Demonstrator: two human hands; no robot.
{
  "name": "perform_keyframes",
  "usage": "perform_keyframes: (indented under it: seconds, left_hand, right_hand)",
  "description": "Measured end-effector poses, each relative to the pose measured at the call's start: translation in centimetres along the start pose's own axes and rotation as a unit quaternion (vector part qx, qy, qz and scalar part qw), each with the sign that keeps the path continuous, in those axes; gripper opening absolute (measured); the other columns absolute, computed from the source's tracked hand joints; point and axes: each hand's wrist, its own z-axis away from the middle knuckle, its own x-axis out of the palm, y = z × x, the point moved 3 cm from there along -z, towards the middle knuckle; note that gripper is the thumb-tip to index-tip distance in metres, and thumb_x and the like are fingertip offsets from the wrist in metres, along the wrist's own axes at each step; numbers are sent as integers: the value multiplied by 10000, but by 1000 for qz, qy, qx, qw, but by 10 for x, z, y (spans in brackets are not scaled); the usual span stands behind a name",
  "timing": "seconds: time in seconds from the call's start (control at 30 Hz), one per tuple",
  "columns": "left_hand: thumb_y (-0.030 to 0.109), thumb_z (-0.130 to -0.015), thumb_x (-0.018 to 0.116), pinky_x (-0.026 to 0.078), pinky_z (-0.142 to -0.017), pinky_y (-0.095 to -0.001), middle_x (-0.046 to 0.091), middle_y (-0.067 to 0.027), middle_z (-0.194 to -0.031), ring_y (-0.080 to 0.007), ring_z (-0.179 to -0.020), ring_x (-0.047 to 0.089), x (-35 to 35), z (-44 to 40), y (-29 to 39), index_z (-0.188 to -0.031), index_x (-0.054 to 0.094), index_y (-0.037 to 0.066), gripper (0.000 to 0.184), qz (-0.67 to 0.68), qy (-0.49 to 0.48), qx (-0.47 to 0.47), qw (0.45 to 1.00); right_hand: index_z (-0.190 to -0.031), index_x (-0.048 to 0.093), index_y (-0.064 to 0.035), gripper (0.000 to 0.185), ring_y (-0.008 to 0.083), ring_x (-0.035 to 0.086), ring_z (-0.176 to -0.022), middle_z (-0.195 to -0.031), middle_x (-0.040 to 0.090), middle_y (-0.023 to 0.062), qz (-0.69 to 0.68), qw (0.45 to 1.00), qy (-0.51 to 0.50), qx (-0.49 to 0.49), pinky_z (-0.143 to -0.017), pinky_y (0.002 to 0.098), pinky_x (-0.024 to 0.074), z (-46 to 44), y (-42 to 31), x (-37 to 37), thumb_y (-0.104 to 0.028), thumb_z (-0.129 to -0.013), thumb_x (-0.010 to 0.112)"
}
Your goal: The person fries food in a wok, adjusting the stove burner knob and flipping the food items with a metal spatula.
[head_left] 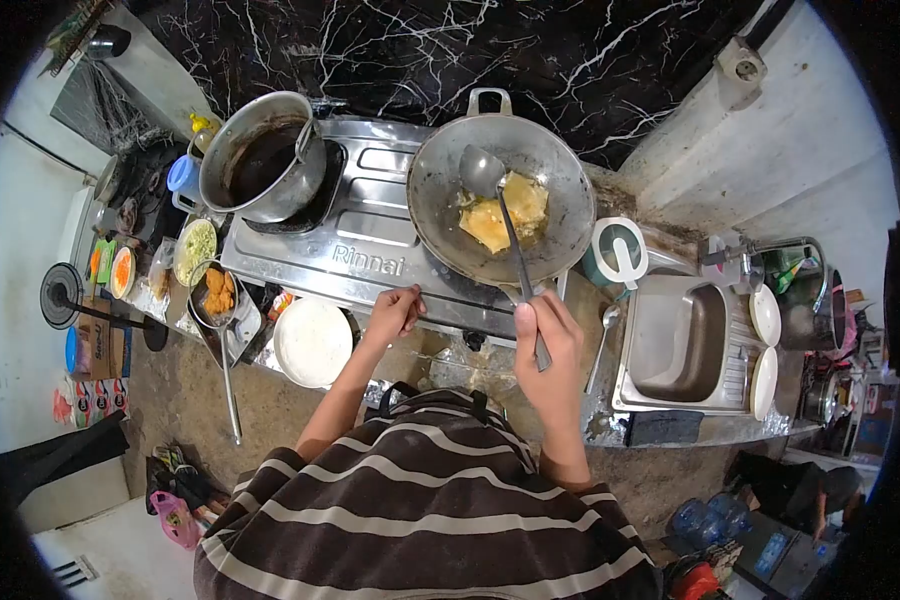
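Note:
My right hand (550, 342) is wrapped round the handle of a metal ladle (483, 172), whose bowl rests inside a wok (438, 210) on the stove's right side. Two yellow pieces of food (523, 197) lie in the wok beside the ladle. My left hand (397, 312) hovers over the front edge of the Rinnai stove (375, 222), fingers curled, and whether it holds anything small is hidden. To its left sits a round pan of white batter (313, 342).
A deep pot (210, 165) stands on the left burner. Further left are a strainer of fried food (216, 294) and a bowl of shredded vegetables (196, 252). At the right are a lidded container (620, 252), a spoon (600, 348) and a sink (675, 340).

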Motion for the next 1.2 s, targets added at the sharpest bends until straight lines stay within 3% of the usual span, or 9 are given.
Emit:
perform_keyframes:
  seconds: [0.63, 0.9, 1.07, 1.2]
  left_hand:
    - [332, -993, 453, 272, -332, -250, 407, -6, -420, -98, -308, 332, -1, -1, -2, -709, 581, 8, 450, -23, 2, 13, 1000]
    - [326, -991, 456, 265, -329, -258, 410, -11, -421, -105, -307, 330, -1, -3, -5, -710, 580, 5, 444, -6, -2, 4, 1000]
    - [318, -988, 462, 260, -328, -265, 406, -15, -420, -109, -307, 326, -1, -2, -4, -710, 579, 0, 438, -6, 6, 3, 1000]
    - [304, -987, 471, 274, -335, -251, 434, -21, -440, -94, -329, 364, -1, -1, -1, -701, 569, 3, 427, -2, -6, 0, 1000]
  right_hand:
    - [-878, 535, 59, 151, 386, 499, -680, -778, 481, 189, 25, 999, -27, 19, -618, 396, 419, 4, 0, -1, -85, -920, 541]
    - [-841, 532, 61, 157, 322, 488, -624, -735, 469, 166, 21, 999, 33, 8, -576, 363, 400, 3, 3, -12, -77, -914, 544]
    - [-751, 467, 49, 241, 254, 419, -546, -661, 408, 129, 21, 997, 61, 31, -521, 338, 336, 7, 16, -32, -98, -936, 512]
    - [-743, 464, 48, 254, 259, 416, -543, -654, 399, 131, 53, 996, 65, 27, -516, 343, 335, 20, 23, -42, -107, -940, 507]
